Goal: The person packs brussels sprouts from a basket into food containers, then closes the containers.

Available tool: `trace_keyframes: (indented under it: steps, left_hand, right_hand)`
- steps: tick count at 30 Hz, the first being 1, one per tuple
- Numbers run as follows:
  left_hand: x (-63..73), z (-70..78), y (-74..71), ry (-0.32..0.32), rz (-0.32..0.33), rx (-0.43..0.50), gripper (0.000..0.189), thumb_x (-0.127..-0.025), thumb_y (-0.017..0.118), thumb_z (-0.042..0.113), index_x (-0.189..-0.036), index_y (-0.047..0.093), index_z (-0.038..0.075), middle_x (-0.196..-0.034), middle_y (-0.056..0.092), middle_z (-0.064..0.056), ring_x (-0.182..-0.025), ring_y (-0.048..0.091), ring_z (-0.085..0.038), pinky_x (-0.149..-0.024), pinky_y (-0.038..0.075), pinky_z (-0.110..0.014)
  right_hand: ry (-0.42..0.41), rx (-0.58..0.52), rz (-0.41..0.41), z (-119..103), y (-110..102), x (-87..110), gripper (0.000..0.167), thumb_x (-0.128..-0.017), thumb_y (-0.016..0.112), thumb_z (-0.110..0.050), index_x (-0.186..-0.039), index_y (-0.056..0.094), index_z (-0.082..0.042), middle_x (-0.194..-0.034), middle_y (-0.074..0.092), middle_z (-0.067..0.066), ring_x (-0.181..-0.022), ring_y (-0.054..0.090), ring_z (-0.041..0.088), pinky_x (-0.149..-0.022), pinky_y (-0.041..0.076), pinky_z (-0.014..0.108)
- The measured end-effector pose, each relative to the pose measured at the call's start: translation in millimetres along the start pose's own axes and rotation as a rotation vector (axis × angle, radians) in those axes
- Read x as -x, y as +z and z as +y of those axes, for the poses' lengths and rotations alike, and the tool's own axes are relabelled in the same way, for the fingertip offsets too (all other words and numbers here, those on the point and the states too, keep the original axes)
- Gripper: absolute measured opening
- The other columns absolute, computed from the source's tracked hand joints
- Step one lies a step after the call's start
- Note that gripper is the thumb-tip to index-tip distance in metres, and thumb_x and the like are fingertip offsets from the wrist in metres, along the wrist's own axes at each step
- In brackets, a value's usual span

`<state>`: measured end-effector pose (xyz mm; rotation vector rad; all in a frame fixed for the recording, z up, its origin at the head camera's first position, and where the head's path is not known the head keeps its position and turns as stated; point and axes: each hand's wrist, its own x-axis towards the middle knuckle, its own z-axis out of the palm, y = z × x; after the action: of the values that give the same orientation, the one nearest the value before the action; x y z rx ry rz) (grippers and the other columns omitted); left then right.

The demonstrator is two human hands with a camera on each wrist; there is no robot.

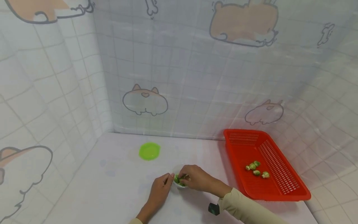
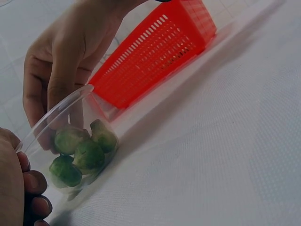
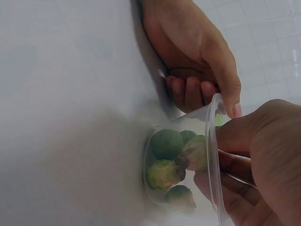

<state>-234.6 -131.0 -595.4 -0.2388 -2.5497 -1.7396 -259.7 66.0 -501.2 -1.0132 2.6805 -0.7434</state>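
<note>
A clear plastic tub (image 2: 56, 115) with several green Brussels sprouts (image 2: 89, 156) inside stands on the white-covered table (image 1: 117, 174). My left hand (image 1: 161, 189) holds it at the side, thumb on the rim and fingers curled against the outer wall. From the right, my right hand (image 1: 197, 178) reaches over the rim with its fingers down inside. In the right wrist view, its fingers close around one paler sprout (image 3: 194, 153), raised from the tub's base. The other sprouts lie at the bottom, partly hidden by the fingers in the head view.
At the right stands a red perforated basket (image 1: 237, 174) with several Brussels sprouts (image 1: 253, 166) on its floor. A bright green, flat, many-sided piece (image 1: 149, 151) lies behind the tub. Beside the right sleeve is a small dark block (image 1: 213, 208). Patterned sheets (image 1: 179, 62) wall the table in.
</note>
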Motion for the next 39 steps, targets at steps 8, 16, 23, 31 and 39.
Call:
trace_keyframes:
  steps: [8,16,23,31,39]
  left_hand:
    - [-0.4,-0.7,0.7,0.004,-0.006,-0.001,0.050,-0.104,0.048,0.051,-0.070,0.048,0.016,-0.059,0.041,0.008,-0.054,0.038,-0.006,-0.050,0.033,-0.022]
    - [0.0,1.0,-0.3,-0.011,0.000,-0.009,0.051,-0.104,0.048,0.053,-0.068,0.047,0.016,-0.057,0.040,0.007,-0.052,0.037,-0.006,-0.049,0.033,-0.023]
    - [-0.6,2.3,0.6,-0.026,-0.002,-0.009,0.050,-0.104,0.050,0.050,-0.068,0.047,0.016,-0.057,0.040,0.008,-0.052,0.037,-0.006,-0.049,0.033,-0.022]
    - [-0.5,2.0,1.9,-0.024,-0.005,-0.008,0.048,-0.104,0.051,0.048,-0.068,0.047,0.016,-0.056,0.040,0.007,-0.052,0.037,-0.006,-0.049,0.033,-0.023]
    - [-1.4,0.3,2.3,-0.031,0.007,-0.003,0.050,-0.104,0.050,0.050,-0.067,0.047,0.016,-0.057,0.040,0.007,-0.052,0.037,-0.008,-0.049,0.032,-0.023]
  right_hand:
    - [0.022,-0.184,0.098,12.4,-14.3,12.4,0.016,-0.094,0.073,-0.009,-0.109,0.073,-0.012,-0.106,0.072,0.000,-0.099,0.066,0.005,-0.086,0.054,0.024]
    - [0.152,-0.394,0.234,32.5,-42.1,40.8,0.015,-0.096,0.071,-0.020,-0.110,0.075,-0.025,-0.109,0.074,-0.003,-0.100,0.070,0.013,-0.086,0.054,0.023]
    - [0.251,-0.588,0.297,49.7,-62.5,75.0,0.022,-0.097,0.069,-0.022,-0.116,0.072,-0.012,-0.112,0.074,0.006,-0.102,0.070,0.018,-0.090,0.054,0.025]
    - [0.372,-0.717,0.438,69.9,-86.2,115.4,0.033,-0.100,0.066,-0.027,-0.121,0.068,-0.002,-0.115,0.073,0.010,-0.106,0.071,0.021,-0.091,0.055,0.030]
    - [0.453,-0.607,0.531,101.8,-117.0,144.5,0.044,-0.101,0.063,-0.036,-0.127,0.063,-0.001,-0.122,0.070,0.015,-0.108,0.070,0.024,-0.080,0.056,0.028]
